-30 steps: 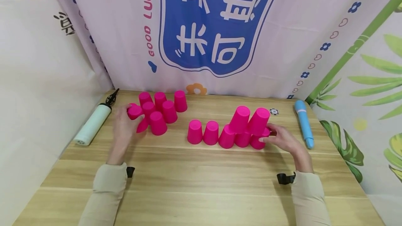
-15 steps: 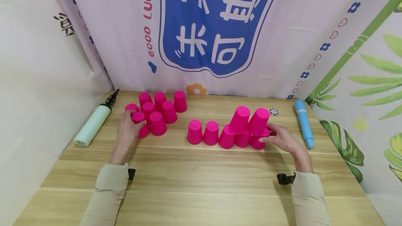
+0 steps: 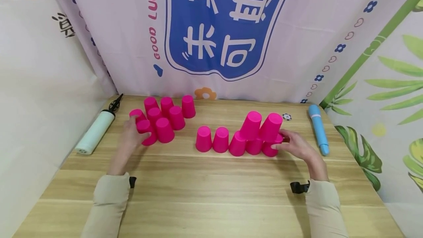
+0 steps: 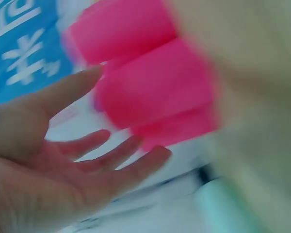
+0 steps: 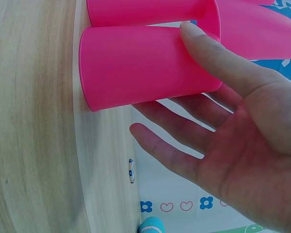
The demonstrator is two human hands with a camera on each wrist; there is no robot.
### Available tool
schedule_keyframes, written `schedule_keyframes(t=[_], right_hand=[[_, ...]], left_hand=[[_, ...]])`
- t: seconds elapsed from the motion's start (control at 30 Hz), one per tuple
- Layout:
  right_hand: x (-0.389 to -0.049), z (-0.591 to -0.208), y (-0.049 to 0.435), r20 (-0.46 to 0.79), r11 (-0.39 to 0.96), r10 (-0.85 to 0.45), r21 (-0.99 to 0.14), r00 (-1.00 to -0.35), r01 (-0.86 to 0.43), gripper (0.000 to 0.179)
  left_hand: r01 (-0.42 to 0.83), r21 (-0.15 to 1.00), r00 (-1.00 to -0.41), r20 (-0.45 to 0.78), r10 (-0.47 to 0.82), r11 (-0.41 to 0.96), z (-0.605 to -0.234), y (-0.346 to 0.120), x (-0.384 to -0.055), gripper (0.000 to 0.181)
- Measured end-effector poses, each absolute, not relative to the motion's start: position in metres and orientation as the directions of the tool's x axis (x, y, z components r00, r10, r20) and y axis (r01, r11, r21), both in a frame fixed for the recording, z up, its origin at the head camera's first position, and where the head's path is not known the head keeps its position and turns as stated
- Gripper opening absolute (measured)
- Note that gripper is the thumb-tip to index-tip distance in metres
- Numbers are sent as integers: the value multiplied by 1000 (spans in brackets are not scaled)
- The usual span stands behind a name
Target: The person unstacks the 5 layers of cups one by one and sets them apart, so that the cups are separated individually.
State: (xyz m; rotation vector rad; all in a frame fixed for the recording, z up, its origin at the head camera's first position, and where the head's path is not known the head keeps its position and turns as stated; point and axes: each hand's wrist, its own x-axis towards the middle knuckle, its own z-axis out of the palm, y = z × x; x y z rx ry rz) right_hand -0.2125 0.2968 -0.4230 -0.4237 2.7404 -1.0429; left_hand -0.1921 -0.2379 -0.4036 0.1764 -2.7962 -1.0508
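Several upside-down pink plastic cups stand in a cluster at the back left. My left hand (image 3: pixel 131 135) is beside the front-left cup (image 3: pixel 145 132); in the left wrist view its fingers are spread and loose, apart from a blurred pink cup (image 4: pixel 155 82). To the right is a row of upside-down cups, with two more cups (image 3: pixel 251 126) bridging the right end as a second layer. My right hand (image 3: pixel 295 145) holds the row's rightmost bottom cup (image 5: pixel 150 67), thumb on its near side and fingers behind it.
A pale green hand pump (image 3: pixel 96 131) lies at the table's left edge. A light blue stick-shaped object (image 3: pixel 318 129) lies near the right edge, with a small poker chip (image 3: pixel 287 117) close by. Printed cloth (image 3: pixel 125 47) hangs along the back edge.
My left hand has set a tilted cup down upright at the cluster's front left, then loosened and drawn slightly left. My right hand and the stacked cups have stayed in place.
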Motion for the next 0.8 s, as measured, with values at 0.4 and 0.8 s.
schedule_keyframes(t=[0.4,0.8], right_hand=[[-215,-426,294,-38,701,-347,-674,-937,-232,62],[-214,-426,295,-26,686,-352,-687,-936,-239,60]], left_hand=[[504,611,-794,606,49,611,-351,-125,-170,56],[434,778,-896,317,312,455,-355,5,-194,78]])
